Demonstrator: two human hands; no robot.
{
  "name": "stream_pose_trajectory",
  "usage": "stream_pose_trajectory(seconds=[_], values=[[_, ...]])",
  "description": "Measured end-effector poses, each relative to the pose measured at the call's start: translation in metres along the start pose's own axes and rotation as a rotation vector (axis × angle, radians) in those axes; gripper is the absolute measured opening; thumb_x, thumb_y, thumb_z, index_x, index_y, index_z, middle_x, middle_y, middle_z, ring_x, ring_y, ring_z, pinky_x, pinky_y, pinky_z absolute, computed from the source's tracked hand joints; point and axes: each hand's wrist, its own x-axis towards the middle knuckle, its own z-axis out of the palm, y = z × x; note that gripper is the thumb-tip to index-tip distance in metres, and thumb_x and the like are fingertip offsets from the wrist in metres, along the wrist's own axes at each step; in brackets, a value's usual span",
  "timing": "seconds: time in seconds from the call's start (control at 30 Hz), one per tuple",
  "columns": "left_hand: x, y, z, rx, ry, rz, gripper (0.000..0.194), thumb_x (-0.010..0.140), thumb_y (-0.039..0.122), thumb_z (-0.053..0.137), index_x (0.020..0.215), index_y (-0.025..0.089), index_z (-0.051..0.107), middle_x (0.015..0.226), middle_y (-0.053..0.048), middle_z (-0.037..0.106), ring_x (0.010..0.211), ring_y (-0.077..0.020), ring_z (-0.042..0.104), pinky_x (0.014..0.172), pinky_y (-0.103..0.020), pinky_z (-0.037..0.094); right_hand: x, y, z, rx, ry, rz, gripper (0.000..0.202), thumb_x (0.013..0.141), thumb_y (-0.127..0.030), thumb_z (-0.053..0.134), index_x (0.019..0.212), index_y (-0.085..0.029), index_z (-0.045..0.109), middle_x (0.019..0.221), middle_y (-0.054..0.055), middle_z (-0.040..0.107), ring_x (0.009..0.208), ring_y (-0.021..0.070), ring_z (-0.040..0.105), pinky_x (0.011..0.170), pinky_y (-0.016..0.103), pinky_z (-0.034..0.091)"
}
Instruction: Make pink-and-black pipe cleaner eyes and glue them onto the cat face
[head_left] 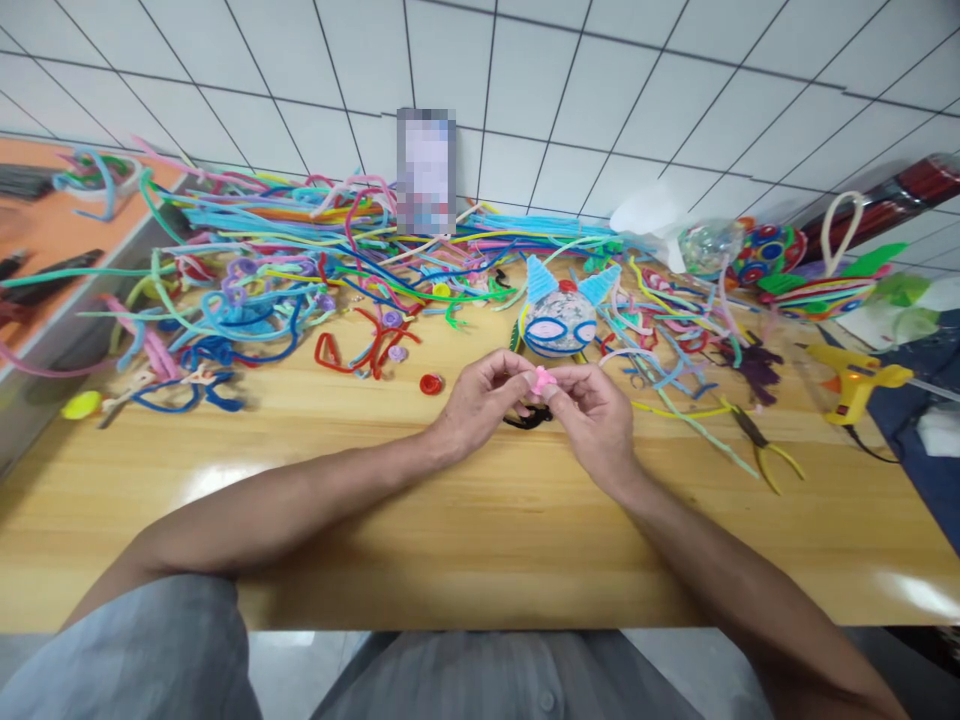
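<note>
Between the fingertips of both hands is a small pink pipe-cleaner piece (543, 381), bent into a compact shape. My left hand (487, 398) pinches it from the left, and my right hand (596, 410) grips its other side. Just beyond them stands a round silvery ball figure (561, 318) with blue pointed ears, a red tuft on top and blue-ringed pink eyes. A black piece (529, 416) lies under my fingers, partly hidden. Left of my hands rests a red coil (431, 383).
Heaps of coloured pipe cleaners (247, 290) spread along the wall. A phone (426, 172) leans there, its screen blurred. On the right lie yellow-handled pliers (766, 450), a yellow glue gun (855, 383) with a cord, and a decorated ball (769, 250). An orange-lined tray (161, 245) borders the left.
</note>
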Motion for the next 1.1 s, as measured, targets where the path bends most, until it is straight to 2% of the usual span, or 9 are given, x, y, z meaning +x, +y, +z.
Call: stream_pose_trajectory(seconds=[0.2, 0.33, 0.43, 0.73, 0.9, 1.1], values=[[0.002, 0.004, -0.002, 0.006, -0.055, 0.006, 0.042, 0.079, 0.052, 0.086, 0.09, 0.014, 0.071, 0.076, -0.002, 0.073, 0.067, -0.0104, 0.067, 0.064, -0.021, 0.057, 0.004, -0.004, -0.008, -0.198, 0.003, -0.128, 0.008, 0.095, -0.029, 0.069, 0.099, -0.023, 0.072, 0.084, 0.002, 0.077, 0.075, 0.0161, 0.07, 0.071, 0.031, 0.055], [0.003, 0.006, -0.004, 0.036, -0.09, -0.021, 0.046, 0.077, 0.057, 0.086, 0.091, 0.015, 0.074, 0.08, -0.002, 0.073, 0.067, -0.0099, 0.066, 0.064, -0.021, 0.057, 0.006, -0.003, -0.012, -0.245, -0.037, -0.194, 0.02, 0.095, -0.027, 0.067, 0.115, -0.025, 0.07, 0.089, 0.001, 0.077, 0.079, 0.0169, 0.072, 0.076, 0.033, 0.058], [0.004, 0.007, -0.006, 0.068, -0.103, -0.03, 0.047, 0.077, 0.059, 0.085, 0.091, 0.015, 0.074, 0.079, -0.002, 0.072, 0.065, -0.0093, 0.064, 0.063, -0.02, 0.056, 0.007, -0.005, -0.014, -0.275, -0.077, -0.231, 0.021, 0.096, -0.025, 0.065, 0.116, -0.025, 0.071, 0.091, 0.002, 0.077, 0.079, 0.0165, 0.071, 0.075, 0.033, 0.058], [0.003, 0.006, -0.007, 0.124, -0.106, 0.032, 0.04, 0.084, 0.053, 0.079, 0.087, 0.014, 0.07, 0.074, 0.0, 0.065, 0.063, -0.0086, 0.055, 0.059, -0.021, 0.046, 0.007, -0.011, -0.013, -0.286, -0.105, -0.207, 0.013, 0.093, -0.025, 0.068, 0.106, -0.024, 0.071, 0.09, 0.002, 0.079, 0.074, 0.0158, 0.072, 0.072, 0.031, 0.06], [0.0, 0.006, -0.006, 0.118, -0.105, 0.071, 0.032, 0.087, 0.045, 0.077, 0.087, 0.014, 0.07, 0.077, 0.001, 0.065, 0.067, -0.0082, 0.054, 0.063, -0.02, 0.045, 0.006, -0.012, -0.012, -0.28, -0.086, -0.181, 0.01, 0.091, -0.025, 0.072, 0.101, -0.024, 0.07, 0.085, 0.001, 0.079, 0.072, 0.0161, 0.074, 0.071, 0.031, 0.061], [-0.002, 0.006, -0.005, 0.081, -0.1, 0.035, 0.034, 0.086, 0.048, 0.078, 0.089, 0.015, 0.07, 0.078, 0.0, 0.067, 0.067, -0.01, 0.058, 0.064, -0.022, 0.048, 0.005, -0.011, -0.011, -0.282, -0.046, -0.203, 0.005, 0.09, -0.027, 0.073, 0.092, -0.024, 0.071, 0.081, 0.001, 0.079, 0.069, 0.0162, 0.073, 0.069, 0.031, 0.062]])
